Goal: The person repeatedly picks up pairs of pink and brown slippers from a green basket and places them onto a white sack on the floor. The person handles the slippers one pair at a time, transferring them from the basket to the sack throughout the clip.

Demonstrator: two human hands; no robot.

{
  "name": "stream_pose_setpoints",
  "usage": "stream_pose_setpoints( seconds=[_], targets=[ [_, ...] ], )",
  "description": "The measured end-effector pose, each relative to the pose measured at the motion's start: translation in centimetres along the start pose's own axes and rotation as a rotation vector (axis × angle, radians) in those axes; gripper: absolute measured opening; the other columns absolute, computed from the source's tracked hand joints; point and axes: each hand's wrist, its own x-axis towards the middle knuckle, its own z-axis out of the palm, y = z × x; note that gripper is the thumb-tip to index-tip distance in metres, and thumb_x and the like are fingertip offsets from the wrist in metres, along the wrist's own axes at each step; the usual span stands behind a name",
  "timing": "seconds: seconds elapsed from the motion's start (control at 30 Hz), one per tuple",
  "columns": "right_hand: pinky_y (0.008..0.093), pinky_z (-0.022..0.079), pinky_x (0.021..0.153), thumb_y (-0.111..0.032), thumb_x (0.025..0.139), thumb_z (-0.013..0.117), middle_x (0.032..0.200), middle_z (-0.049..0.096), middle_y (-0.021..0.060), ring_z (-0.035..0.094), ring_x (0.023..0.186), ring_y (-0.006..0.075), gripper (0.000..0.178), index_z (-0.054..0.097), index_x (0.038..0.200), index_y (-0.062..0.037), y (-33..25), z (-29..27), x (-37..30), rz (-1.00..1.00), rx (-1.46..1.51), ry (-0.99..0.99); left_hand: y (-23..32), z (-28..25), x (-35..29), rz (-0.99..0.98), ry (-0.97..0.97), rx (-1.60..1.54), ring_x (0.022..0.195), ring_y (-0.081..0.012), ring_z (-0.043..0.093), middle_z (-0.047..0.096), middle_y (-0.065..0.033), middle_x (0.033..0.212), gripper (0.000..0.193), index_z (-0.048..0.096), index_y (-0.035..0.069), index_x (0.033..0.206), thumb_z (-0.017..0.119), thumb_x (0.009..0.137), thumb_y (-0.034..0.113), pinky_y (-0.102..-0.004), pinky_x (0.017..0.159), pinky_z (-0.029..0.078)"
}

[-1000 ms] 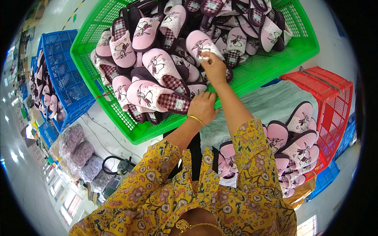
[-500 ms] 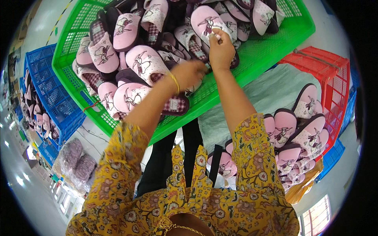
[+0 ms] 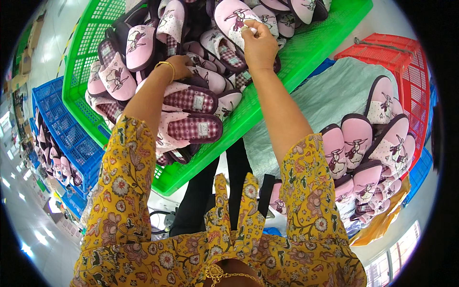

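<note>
Hands point(image 3: 179, 67) point(image 3: 260, 48) farther apart, white insole labels point(image 3: 204, 128) on pink slippers point(image 3: 181, 129)

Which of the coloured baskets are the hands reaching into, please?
The green basket: left hand and right hand are among its slippers; neither touches the red basket or blue baskets.

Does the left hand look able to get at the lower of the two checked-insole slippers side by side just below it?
Probably yes: the left hand is close by, and the lower slipper has its heel end uncovered, though the left sleeve seems to hide its toe.
</note>
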Motion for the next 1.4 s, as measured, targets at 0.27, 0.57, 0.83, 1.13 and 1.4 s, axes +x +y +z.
stream_pose_setpoints(
  seconds=[0.27, 0.57, 0.83, 1.13, 1.4],
  targets=[
    [0.0339, 0.048, 0.07, -0.017, 0.078, 0.065, 0.08, 0.067, 0.0107, 0.061, 0.069, 0.0238, 0.02, 0.068, 0.096, -0.0083, 0.0, -0.4, -0.1, -0.034, -0.038, 0.066, 0.3, -1.6, -3.3, 0.072, 0.503, -1.339, 0.076, -0.0115, 0.059, 0.06, -0.001, 0.086, 0.018, 0.059, 0.006, 0.096, 0.062, 0.081, -0.002, -0.0247, 0.07, 0.05],
    [0.0298, 0.048, 0.065, -0.017, 0.082, 0.064, 0.08, 0.067, 0.0074, 0.058, 0.066, 0.0154, 0.022, 0.068, 0.101, -0.007, -0.3, -0.5, -1.1, -0.052, 0.026, -0.036, 4.8, -3.2, -8.1, 0.128, 0.876, -2.124, 0.087, -0.0211, 0.061, 0.058, -0.009, 0.095, 0.024, 0.05, 0.002, 0.102, 0.055, 0.083, -0.01, -0.0353, 0.086, 0.054],
    [0.0256, 0.047, 0.071, -0.008, 0.086, 0.063, 0.087, 0.062, 0.0031, 0.056, 0.076, 0.0098, 0.034, 0.06, 0.12, -0.0085, -1.1, -1.2, -4.0, -0.03, 0.217, -0.15, 7.5, -4.1, -9.8, 0.094, 0.872, -2.261, 0.101, -0.0183, 0.056, 0.053, -0.0096, 0.114, 0.038, 0.046, 0.0, 0.121, 0.056, 0.085, -0.007, -0.0306, 0.09, 0.049],
    [0.0225, 0.048, 0.075, -0.006, 0.084, 0.066, 0.095, 0.06, 0.0021, 0.056, 0.079, 0.008, 0.039, 0.058, 0.122, -0.0047, -6.2, -0.4, -7.5, -0.085, 0.404, -0.057, 10.1, -6.7, -12.0, 0.192, 0.864, -2.349, 0.107, -0.0193, 0.054, 0.052, -0.0103, 0.121, 0.043, 0.048, -0.003, 0.126, 0.059, 0.085, -0.005, -0.0316, 0.094, 0.047],
    [0.0221, 0.047, 0.069, -0.01, 0.089, 0.064, 0.09, 0.059, 0.0007, 0.055, 0.077, 0.0074, 0.029, 0.058, 0.116, -0.0007, -10.7, -2.2, -9.4, 0.029, 0.405, 0.054, 8.5, -7.2, -10.1, 0.27, 0.944, -2.403, 0.105, -0.0223, 0.054, 0.053, -0.0105, 0.109, 0.042, 0.044, -0.006, 0.125, 0.057, 0.087, 0.004, -0.0326, 0.096, 0.044]
  ],
)
